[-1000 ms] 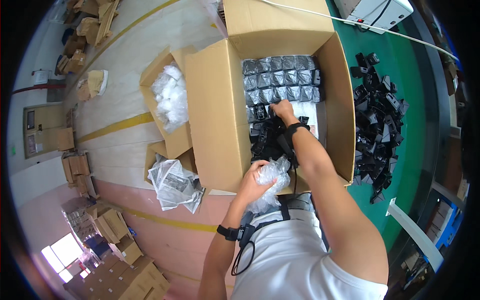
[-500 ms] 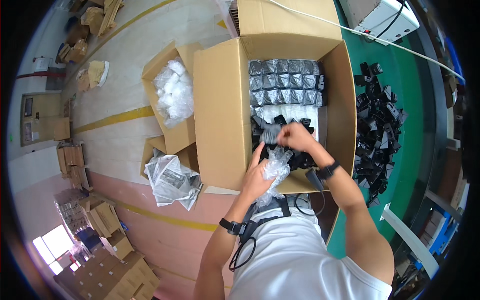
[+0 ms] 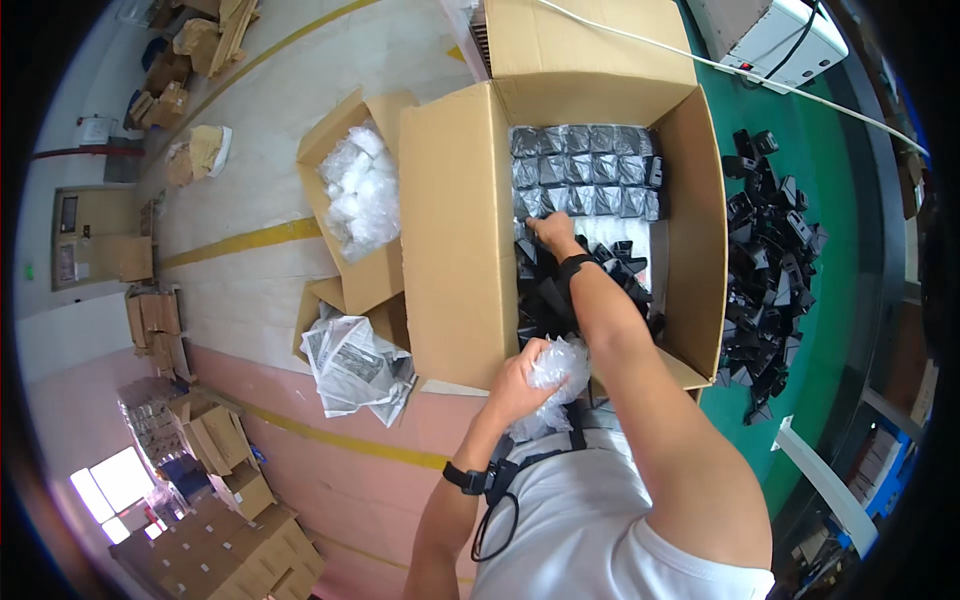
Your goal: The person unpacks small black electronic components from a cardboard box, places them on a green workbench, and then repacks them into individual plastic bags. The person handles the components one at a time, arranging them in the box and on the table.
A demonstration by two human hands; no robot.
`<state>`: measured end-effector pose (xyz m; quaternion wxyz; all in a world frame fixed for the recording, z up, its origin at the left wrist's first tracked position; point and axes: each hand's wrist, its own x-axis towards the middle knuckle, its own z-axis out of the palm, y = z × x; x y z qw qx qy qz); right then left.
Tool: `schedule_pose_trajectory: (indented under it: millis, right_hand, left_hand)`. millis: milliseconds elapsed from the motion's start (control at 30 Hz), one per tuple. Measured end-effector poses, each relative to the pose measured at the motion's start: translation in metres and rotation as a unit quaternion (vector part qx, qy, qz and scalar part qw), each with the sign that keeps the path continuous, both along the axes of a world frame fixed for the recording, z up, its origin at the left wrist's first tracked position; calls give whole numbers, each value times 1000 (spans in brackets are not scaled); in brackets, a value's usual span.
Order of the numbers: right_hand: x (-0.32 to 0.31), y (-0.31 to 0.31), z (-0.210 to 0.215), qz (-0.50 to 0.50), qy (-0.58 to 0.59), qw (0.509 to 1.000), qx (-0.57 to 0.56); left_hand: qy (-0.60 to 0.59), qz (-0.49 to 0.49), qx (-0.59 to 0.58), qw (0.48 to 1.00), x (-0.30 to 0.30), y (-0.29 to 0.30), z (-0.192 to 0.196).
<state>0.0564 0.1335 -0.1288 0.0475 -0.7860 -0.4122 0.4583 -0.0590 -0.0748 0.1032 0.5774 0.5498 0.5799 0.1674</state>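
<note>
The left hand [image 3: 520, 375] grips a bunch of clear plastic bags [image 3: 553, 385] at the near edge of the big cardboard box [image 3: 455, 240]. The right hand [image 3: 548, 232] reaches deep inside, fingers closed on a black part [image 3: 530, 250] beside the wrapped rows [image 3: 583, 183]; free room remains near the box's right wall.

One large open carton [image 3: 470, 250]. Left of carton: two smaller open boxes, one with clear bags [image 3: 358, 190], one with printed leaflets [image 3: 355, 360]. Inside carton: three rows of bagged black parts [image 3: 585, 170]. Two hands.
</note>
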Motion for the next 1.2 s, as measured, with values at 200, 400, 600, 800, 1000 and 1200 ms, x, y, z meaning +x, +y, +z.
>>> schedule_pose_trajectory:
  millis: [200, 400, 600, 800, 1000, 1200]
  right_hand:
    - [-2, -9, -12, -103, -49, 992, 56]
    - [54, -57, 101, 145, 238, 941, 193]
    - [85, -91, 167, 331, 387, 859, 64]
    - [71, 3, 43, 49, 50, 966, 248]
    - [19, 36, 5, -10, -140, 975, 171]
    - [-6, 24, 11, 32, -132, 975, 177]
  left_hand:
    - [-46, 30, 14, 998, -6, -4, -5]
    - [19, 111, 32, 993, 10, 10, -12]
    - [95, 44, 16, 994, 24, 25, -41]
    - [24, -10, -7, 1000, 12, 13, -20]
    - [50, -24, 36, 998, -1, -2, -32]
    - [-60, 22, 0, 998, -8, -12, -25]
